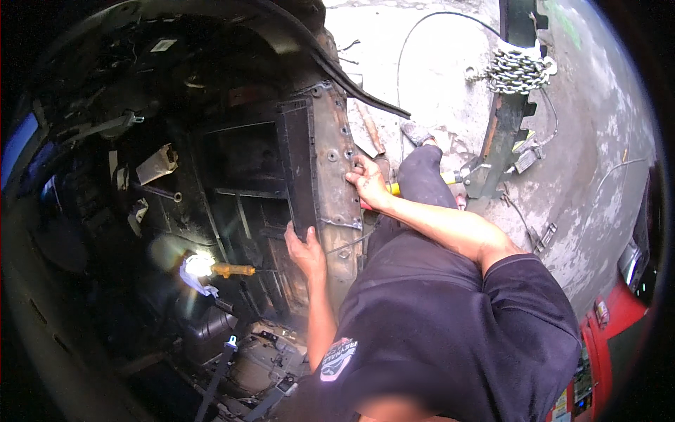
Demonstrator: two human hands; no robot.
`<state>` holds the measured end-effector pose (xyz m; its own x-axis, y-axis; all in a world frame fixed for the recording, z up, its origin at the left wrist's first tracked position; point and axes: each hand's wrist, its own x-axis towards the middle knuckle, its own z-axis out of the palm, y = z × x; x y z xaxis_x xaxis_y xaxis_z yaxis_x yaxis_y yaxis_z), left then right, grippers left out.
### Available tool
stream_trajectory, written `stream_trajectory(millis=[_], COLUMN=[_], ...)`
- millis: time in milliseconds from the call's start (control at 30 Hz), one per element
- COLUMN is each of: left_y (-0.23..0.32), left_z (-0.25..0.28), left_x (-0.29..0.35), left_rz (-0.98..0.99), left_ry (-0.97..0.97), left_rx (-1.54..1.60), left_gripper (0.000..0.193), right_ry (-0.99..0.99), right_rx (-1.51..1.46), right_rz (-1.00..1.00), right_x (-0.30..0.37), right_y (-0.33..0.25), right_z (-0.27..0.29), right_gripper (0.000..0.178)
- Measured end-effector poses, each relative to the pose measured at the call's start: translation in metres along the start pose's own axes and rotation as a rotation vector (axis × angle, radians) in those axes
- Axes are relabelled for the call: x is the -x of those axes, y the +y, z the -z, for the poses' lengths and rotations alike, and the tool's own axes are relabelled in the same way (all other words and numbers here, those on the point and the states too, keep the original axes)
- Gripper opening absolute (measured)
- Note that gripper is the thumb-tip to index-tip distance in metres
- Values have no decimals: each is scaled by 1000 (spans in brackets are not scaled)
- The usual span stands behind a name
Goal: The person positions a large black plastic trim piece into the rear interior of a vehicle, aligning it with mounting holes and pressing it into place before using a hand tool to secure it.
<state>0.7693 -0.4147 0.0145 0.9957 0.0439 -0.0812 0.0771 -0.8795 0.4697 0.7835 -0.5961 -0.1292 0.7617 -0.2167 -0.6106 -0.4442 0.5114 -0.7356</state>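
Observation:
Inside a stripped vehicle body, a long dark metal bar (301, 165) lies alongside a rusty sill flange (333, 158) with several holes. My left hand (307, 254) grips the bar's near end, fingers on its left side and thumb on its right. At the flange's outer edge is my right hand (370, 184), its thumb and fingers bent together in a pinch. Whatever they hold, if anything, is too small to make out. Just beyond that hand, partly hidden by my leg, lies a tool with a yellow handle (394, 189).
A lit work lamp with an orange handle (233, 270) lies on the dark floor pan at left. Seat-belt buckles (231, 343) stand near the lower left. At right, a notched steel post (496, 133) carries a bundled chain (519, 70). A red cabinet (603, 352) stands at lower right.

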Motion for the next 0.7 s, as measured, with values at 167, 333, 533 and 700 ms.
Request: stream_trajectory(millis=[167, 333, 533, 700], left_y=[-2, -4, -6, -5], left_z=[1, 0, 5, 6], left_x=[0, 0, 1, 1], left_rz=[8, -25, -34, -40], left_ry=[-24, 1, -1, 5], left_rx=[7, 28, 39, 88], left_gripper=[48, 51, 50, 49], right_ry=[-10, 77, 21, -50], right_rx=[73, 137, 762, 966], right_rz=[30, 78, 211, 373], right_x=[-4, 3, 12, -9], right_y=[3, -7, -61, -78], right_z=[1, -4, 2, 17], right_gripper=[45, 41, 36, 38])
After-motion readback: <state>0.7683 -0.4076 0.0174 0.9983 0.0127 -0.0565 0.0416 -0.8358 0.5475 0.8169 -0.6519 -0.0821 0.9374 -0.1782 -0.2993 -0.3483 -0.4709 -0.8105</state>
